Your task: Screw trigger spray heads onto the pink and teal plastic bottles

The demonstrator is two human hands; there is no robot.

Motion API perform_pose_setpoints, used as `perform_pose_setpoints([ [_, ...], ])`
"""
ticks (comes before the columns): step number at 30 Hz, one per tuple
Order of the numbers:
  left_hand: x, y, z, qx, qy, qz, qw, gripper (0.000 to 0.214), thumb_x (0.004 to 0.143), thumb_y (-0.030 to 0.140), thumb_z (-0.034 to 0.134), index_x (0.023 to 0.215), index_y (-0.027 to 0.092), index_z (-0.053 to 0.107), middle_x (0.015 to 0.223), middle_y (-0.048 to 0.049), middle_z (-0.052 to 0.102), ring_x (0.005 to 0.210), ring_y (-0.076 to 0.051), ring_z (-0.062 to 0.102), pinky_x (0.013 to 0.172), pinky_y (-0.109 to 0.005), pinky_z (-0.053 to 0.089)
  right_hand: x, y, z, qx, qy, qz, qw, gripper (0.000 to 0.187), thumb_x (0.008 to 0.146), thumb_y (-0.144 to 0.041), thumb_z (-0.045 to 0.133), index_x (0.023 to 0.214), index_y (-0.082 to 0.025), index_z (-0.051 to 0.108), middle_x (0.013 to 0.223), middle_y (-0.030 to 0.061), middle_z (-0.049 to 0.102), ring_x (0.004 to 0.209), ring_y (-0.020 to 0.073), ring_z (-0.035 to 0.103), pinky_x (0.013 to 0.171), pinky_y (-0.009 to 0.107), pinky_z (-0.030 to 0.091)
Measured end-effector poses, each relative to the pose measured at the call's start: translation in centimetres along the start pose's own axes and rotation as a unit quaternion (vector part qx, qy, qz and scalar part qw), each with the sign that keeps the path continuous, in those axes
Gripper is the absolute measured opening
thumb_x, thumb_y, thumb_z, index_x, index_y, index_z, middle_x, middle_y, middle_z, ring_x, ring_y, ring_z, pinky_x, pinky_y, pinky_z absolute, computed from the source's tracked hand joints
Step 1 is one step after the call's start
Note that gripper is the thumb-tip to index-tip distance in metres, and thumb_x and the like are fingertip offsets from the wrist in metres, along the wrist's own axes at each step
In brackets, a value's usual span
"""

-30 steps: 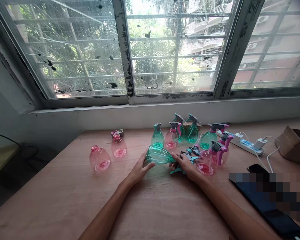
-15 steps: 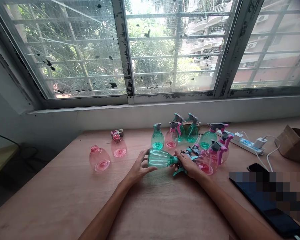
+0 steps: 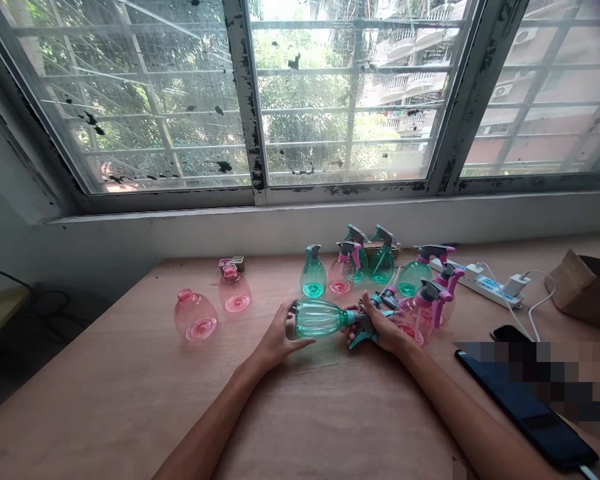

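A clear green spray bottle [image 3: 321, 318] lies sideways in the air between my hands, its neck pointing right. Around its base curl the fingers and thumb of my left hand [image 3: 279, 340]. My right hand [image 3: 380, 328] grips the grey and green trigger sprayer [image 3: 364, 328] at the bottle's neck; the fingers partly cover it. Just beyond my right hand are loose trigger sprayers [image 3: 384, 300], partly hidden. A pink spray bottle [image 3: 420, 310] with a pink and grey trigger stands close by on the right.
Two headless pink bottles [image 3: 196, 317] stand at the left on the wooden table [image 3: 300, 413]. Several spray bottles with sprayers, one a green bottle [image 3: 313, 277], line the back. To the right are a power strip [image 3: 485, 287], a cardboard box [image 3: 587, 290] and a black tablet [image 3: 525, 407].
My right thumb and fingers have shifted on the sprayer, showing more of its grey collar at the neck. The bottle stays nearly in place; the whole view has moved slightly.
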State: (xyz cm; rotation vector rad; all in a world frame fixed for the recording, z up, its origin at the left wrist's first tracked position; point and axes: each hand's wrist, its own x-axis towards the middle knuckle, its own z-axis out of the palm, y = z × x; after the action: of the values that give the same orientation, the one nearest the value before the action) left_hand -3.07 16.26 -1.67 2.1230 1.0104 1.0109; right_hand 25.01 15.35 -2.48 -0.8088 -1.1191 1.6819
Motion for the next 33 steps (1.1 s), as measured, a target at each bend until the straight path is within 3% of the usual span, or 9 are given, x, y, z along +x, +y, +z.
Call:
perform_pose_setpoints([
  [4,-0.2,0.5,0.0,0.037,-0.001,0.02,0.999,0.097,0.079,0.039,0.077,0.153,0.036,0.014,0.146,-0.012,0.047,0.128,-0.029,0.054,0.105,-0.049,0.047,-0.2,-0.4,0.3,0.013,-0.014,-0.021,1.0,0.073,0.091,-0.077,0.022,0.092,-0.018,0.064,0.072,0.0106,0.076,0.059,0.0226,0.071,0.061,0.036,0.059],
  [9,0.3,0.4,-0.2,0.113,0.036,0.054,0.992,0.076,0.081,0.043,0.073,0.145,0.029,0.033,0.153,-0.0126,0.036,0.143,-0.032,0.034,0.117,-0.052,0.032,-0.1,-0.5,1.5,-0.029,-0.001,-0.085,0.996,0.069,0.092,-0.075,0.024,0.107,-0.021,0.064,0.093,0.0131,0.077,0.071,0.0221,0.071,0.06,0.034,0.058],
  [11,0.5,0.1,-0.3,0.145,0.059,0.053,0.986,0.077,0.079,0.045,0.075,0.143,0.026,0.037,0.148,-0.0148,0.042,0.14,-0.035,0.037,0.114,-0.054,0.032,-0.2,-0.2,2.3,-0.074,0.014,-0.124,0.989,0.059,0.092,-0.071,0.034,0.119,-0.025,0.059,0.102,0.0111,0.075,0.071,0.021,0.07,0.058,0.032,0.057],
  [14,0.6,0.1,-0.5,0.184,0.071,0.049,0.979,0.08,0.078,0.049,0.075,0.145,0.027,0.037,0.136,-0.0142,0.054,0.127,-0.037,0.048,0.107,-0.057,0.035,-0.5,0.3,3.6,-0.179,0.042,-0.174,0.968,0.051,0.092,-0.065,0.043,0.115,-0.024,0.064,0.104,0.0107,0.073,0.071,0.0205,0.067,0.059,0.031,0.055],
  [16,0.5,0.2,-0.5,0.201,0.063,0.05,0.976,0.079,0.079,0.052,0.073,0.146,0.031,0.036,0.135,-0.0118,0.057,0.123,-0.036,0.05,0.107,-0.056,0.033,-0.7,0.7,4.2,-0.263,0.06,-0.197,0.942,0.046,0.094,-0.059,0.043,0.113,-0.023,0.065,0.106,0.0109,0.071,0.079,0.0225,0.067,0.065,0.033,0.055],
  [20,0.6,0.0,-0.4,0.215,0.049,0.033,0.975,0.076,0.083,0.054,0.068,0.147,0.032,0.035,0.134,-0.01,0.06,0.12,-0.033,0.053,0.106,-0.052,0.035,-0.8,0.8,4.7,-0.42,0.102,-0.222,0.874,0.043,0.097,-0.043,0.046,0.137,-0.027,0.051,0.125,0.0109,0.066,0.109,0.0267,0.063,0.092,0.042,0.053],
  [24,0.9,-1.0,-0.2,0.228,0.065,-0.018,0.971,0.074,0.084,0.058,0.063,0.145,0.025,0.037,0.125,-0.0129,0.063,0.116,-0.035,0.056,0.101,-0.054,0.04,-0.4,0.5,4.2,-0.556,0.169,-0.215,0.785,0.053,0.091,-0.029,0.056,0.143,-0.024,0.045,0.153,0.0116,0.044,0.143,0.0297,0.034,0.122,0.054,0.014],
  [27,1.1,-1.5,-0.2,0.24,0.076,-0.03,0.967,0.074,0.084,0.058,0.063,0.145,0.025,0.037,0.13,-0.0127,0.062,0.12,-0.035,0.054,0.102,-0.053,0.04,-0.1,0.7,3.5,-0.624,0.243,-0.173,0.722,0.056,0.091,-0.025,0.056,0.145,-0.018,0.043,0.162,0.0163,0.027,0.151,0.0325,0.013,0.12,0.059,-0.009],
  [33,1.2,-1.7,-0.3,0.269,0.142,-0.046,0.952,0.08,0.084,0.051,0.067,0.147,0.018,0.031,0.147,-0.0215,0.046,0.134,-0.041,0.044,0.107,-0.059,0.035,-0.1,2.2,2.8,-0.685,0.308,-0.072,0.656,0.065,0.093,-0.046,0.057,0.143,-0.007,0.045,0.16,0.0287,0.025,0.15,0.0454,0.011,0.113,0.072,-0.001],
])
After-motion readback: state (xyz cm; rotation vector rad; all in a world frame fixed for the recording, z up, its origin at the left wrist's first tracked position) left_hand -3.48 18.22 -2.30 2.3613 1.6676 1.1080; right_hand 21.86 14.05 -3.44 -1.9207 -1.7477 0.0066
